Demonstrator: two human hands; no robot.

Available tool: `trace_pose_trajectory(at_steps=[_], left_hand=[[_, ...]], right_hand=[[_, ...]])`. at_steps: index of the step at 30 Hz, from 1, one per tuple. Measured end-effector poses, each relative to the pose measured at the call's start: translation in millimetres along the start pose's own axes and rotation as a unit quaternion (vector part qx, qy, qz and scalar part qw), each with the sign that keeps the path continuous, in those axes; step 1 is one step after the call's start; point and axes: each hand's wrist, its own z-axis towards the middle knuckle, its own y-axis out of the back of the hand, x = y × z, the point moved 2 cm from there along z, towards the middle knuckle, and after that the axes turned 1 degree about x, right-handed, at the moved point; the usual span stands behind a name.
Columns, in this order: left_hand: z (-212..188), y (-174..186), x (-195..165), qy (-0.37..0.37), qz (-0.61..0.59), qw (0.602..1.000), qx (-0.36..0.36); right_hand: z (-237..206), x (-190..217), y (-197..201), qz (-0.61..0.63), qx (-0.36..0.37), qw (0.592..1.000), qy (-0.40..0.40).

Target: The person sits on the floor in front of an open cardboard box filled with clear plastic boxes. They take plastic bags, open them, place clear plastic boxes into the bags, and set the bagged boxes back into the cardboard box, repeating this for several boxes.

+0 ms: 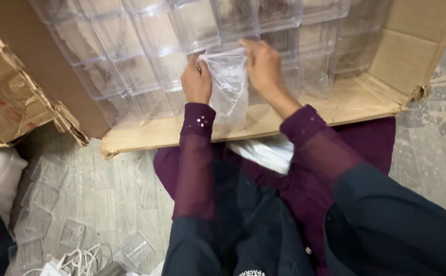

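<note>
Holding a thin clear plastic bag (pixel 229 84) at its mouth, a person works over a large cardboard box (pixel 335 105) that lies on its side across the upper part of the frame, its opening packed with rows of clear plastic containers (pixel 131 46). The bag hangs at centre frame, just in front of the containers, its lower end drooping toward the box's bottom flap. The left hand (pixel 196 79) is closed into a pinch on the bag's left edge, knuckles up, wrist bent and sleeve cuff just below. The right hand (pixel 264 69) grips the top right edge with fingers curled over it, forearm slanting down to the lower right. Judged from this one view, the film would best be kept taut between both pinches, so the mouth stays spread and does not snag the container rims. More folded plastic bags (pixel 264 152) rest on the lap, and loose containers (pixel 44 197) lie on the floor at lower left.
</note>
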Motion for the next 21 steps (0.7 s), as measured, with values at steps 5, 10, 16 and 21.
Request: trace_pose_trajectory(at_steps=[5,10,16,21], left_hand=[[-51,27,-45,-0.034,-0.207,0.977,0.027],[-140,3,-72,0.056,-0.408,0.884,0.221],[-188,-33,-77,0.017,-0.346,0.904,0.251],[-176,-28,-90,-0.022,-0.121,0.972,0.199]], right_hand=[[-36,23,63,0.049,-0.003,0.996,-0.072],[-109,27,150,0.051,-0.026,0.997,-0.041],[-176,-33,168,0.095,0.019,0.986,-0.135],[-161,-45,164,0.221,0.060,0.945,-0.235]])
